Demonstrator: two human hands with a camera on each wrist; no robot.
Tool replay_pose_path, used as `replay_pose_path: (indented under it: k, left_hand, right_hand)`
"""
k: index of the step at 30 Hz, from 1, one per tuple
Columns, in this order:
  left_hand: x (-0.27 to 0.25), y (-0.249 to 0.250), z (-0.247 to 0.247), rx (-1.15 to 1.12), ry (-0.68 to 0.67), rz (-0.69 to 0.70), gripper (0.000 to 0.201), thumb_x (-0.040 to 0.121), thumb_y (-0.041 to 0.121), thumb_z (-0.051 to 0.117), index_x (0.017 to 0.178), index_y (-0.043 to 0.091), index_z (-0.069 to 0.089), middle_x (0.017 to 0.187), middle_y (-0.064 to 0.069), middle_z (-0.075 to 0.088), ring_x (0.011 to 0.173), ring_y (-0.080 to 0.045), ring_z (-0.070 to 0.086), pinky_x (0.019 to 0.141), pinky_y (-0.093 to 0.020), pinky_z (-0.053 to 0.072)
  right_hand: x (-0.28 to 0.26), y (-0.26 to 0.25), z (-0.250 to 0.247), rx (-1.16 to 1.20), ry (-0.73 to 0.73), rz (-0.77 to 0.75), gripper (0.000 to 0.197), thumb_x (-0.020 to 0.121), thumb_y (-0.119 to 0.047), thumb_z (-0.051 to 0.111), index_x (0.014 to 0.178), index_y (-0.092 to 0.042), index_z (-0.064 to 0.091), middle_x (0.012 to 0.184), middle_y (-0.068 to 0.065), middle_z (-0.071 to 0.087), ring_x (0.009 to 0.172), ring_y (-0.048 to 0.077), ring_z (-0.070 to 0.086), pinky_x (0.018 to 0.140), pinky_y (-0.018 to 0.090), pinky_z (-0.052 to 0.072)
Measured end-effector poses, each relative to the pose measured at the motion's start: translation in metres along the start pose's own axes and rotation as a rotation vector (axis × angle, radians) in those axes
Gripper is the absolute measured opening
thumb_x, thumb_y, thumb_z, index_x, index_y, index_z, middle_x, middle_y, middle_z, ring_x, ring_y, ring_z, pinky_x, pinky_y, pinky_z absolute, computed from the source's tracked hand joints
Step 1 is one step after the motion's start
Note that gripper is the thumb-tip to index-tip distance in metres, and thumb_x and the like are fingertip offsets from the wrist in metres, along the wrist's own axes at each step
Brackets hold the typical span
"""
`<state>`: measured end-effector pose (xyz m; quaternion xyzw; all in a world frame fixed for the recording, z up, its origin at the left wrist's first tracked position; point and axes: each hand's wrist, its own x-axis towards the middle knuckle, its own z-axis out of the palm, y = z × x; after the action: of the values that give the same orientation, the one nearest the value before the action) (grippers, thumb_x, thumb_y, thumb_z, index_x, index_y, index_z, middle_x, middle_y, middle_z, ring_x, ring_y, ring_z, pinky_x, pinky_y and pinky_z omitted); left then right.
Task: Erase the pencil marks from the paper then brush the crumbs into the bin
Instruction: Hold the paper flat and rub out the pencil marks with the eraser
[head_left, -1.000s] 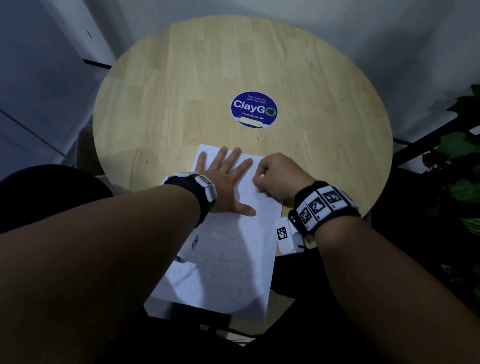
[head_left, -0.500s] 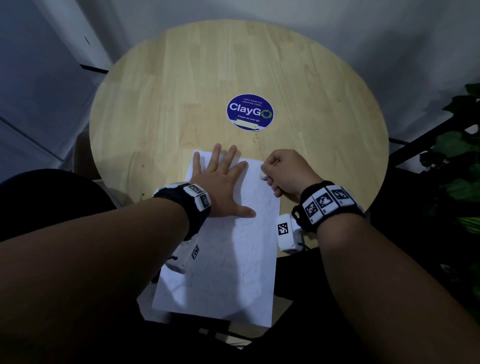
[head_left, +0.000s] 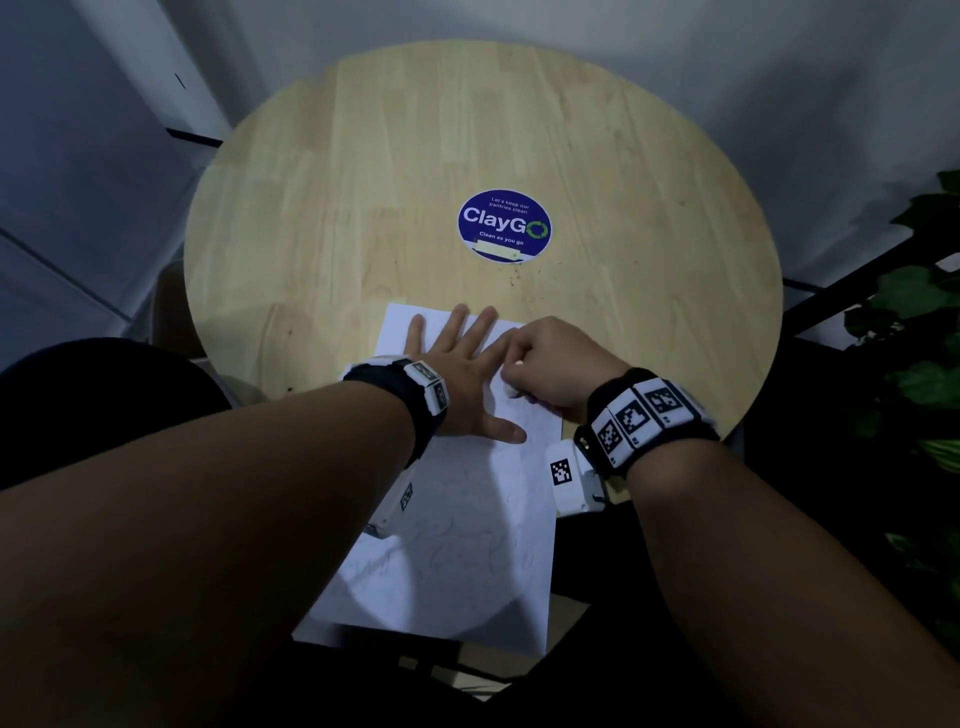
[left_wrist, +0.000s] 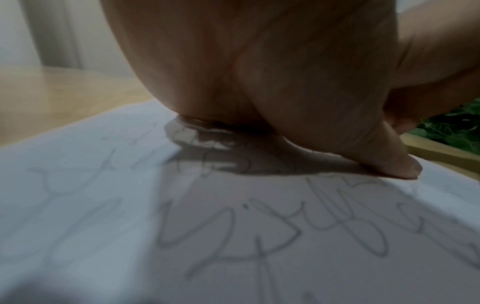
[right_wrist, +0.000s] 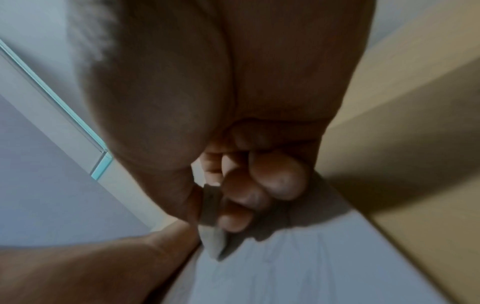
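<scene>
Two hands work over one sheet of paper (head_left: 457, 530) in the head view: the left hand (head_left: 462, 379) lies flat with fingers spread, pressing the sheet to the round wooden bench (head_left: 363, 182), while the right hand (head_left: 550, 364) is curled, its grip closed on one small white eraser (head_left: 511, 388) touching the paper's far right part. One blue round sticker (head_left: 504, 226) sits mid-bench, with a few dark crumbs (head_left: 517, 280) just beside it. From the left wrist, one palm (left_wrist: 259, 72) and thumb rest on the paper (left_wrist: 103, 236), which bears several grey pencil marks (left_wrist: 337, 216). From the right wrist, fingers (right_wrist: 278, 179) and thumb pinch the eraser (right_wrist: 214, 240), its tip on the paper (right_wrist: 298, 277)
</scene>
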<state>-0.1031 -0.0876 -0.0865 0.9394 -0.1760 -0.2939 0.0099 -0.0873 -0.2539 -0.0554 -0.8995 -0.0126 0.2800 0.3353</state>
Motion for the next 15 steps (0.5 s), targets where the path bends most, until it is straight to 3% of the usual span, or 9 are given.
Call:
replay_pose_path:
  k: [3, 4, 7, 8, 12, 15]
  left_hand:
    - [0.0004, -0.0005, 0.0013, 0.006, 0.005, 0.000, 0.131, 0.068, 0.105, 0.043, 0.161, 0.042, -0.025, 0.169, 0.006, -0.037, 0.155, -0.029, -0.035, 0.121, -0.071, -0.014]
    - [0.0006, -0.0012, 0.0019, 0.005, 0.006, 0.001, 0.131, 0.068, 0.105, 0.042, 0.162, 0.041, -0.025, 0.169, 0.006, -0.037, 0.155, -0.029, -0.034, 0.121, -0.071, -0.013]
    - [0.0013, -0.0014, 0.0028, -0.002, 0.011, 0.005, 0.131, 0.068, 0.105, 0.043, 0.161, 0.042, -0.025, 0.169, 0.006, -0.036, 0.155, -0.029, -0.034, 0.121, -0.071, -0.013]
    - [0.0012, -0.0011, 0.0026, -0.003, 0.015, 0.006, 0.131, 0.067, 0.105, 0.043, 0.161, 0.043, -0.025, 0.169, 0.006, -0.036, 0.155, -0.029, -0.034, 0.121, -0.071, -0.013]
    - [0.0016, -0.0017, 0.0037, 0.006, 0.020, 0.005, 0.132, 0.067, 0.106, 0.041, 0.162, 0.041, -0.024, 0.169, 0.005, -0.036, 0.155, -0.029, -0.034, 0.120, -0.072, -0.014]
    - [0.0017, -0.0021, 0.0047, 0.001, 0.027, 0.007, 0.132, 0.067, 0.106, 0.041, 0.161, 0.042, -0.025, 0.170, 0.006, -0.035, 0.155, -0.029, -0.034, 0.120, -0.072, -0.014]
  right_hand:
    - [0.0057, 0.0025, -0.0074, -0.058, 0.277, -0.011, 0.012, 0.092, -0.020, 0.065, 0.082, -0.020, 0.071, 0.081, -0.001, 0.074, 0.072, 0.020, 0.070, 0.064, 0.033, 0.058]
    - [0.0063, 0.0033, -0.0088, -0.054, 0.272, -0.009, 0.011, 0.091, -0.020, 0.065, 0.083, -0.019, 0.071, 0.082, 0.001, 0.074, 0.072, 0.021, 0.070, 0.065, 0.033, 0.058]
    - [-0.0004, 0.0019, -0.0040, -0.014, 0.030, -0.003, 0.012, 0.085, -0.006, 0.065, 0.077, -0.012, 0.072, 0.072, 0.010, 0.075, 0.059, 0.024, 0.068, 0.055, 0.035, 0.054]
    - [-0.0019, 0.0021, -0.0026, -0.013, 0.010, -0.007, 0.013, 0.084, -0.004, 0.065, 0.076, -0.011, 0.073, 0.070, 0.008, 0.076, 0.058, 0.023, 0.068, 0.055, 0.034, 0.054]
    - [0.0040, 0.0024, -0.0043, -0.070, 0.242, -0.031, 0.014, 0.093, -0.019, 0.064, 0.083, -0.018, 0.073, 0.078, -0.002, 0.077, 0.072, 0.016, 0.073, 0.066, 0.032, 0.059]
    - [0.0010, 0.0013, -0.0034, -0.036, 0.067, -0.014, 0.012, 0.089, -0.009, 0.065, 0.081, -0.010, 0.074, 0.070, 0.004, 0.075, 0.058, 0.020, 0.069, 0.058, 0.034, 0.055]
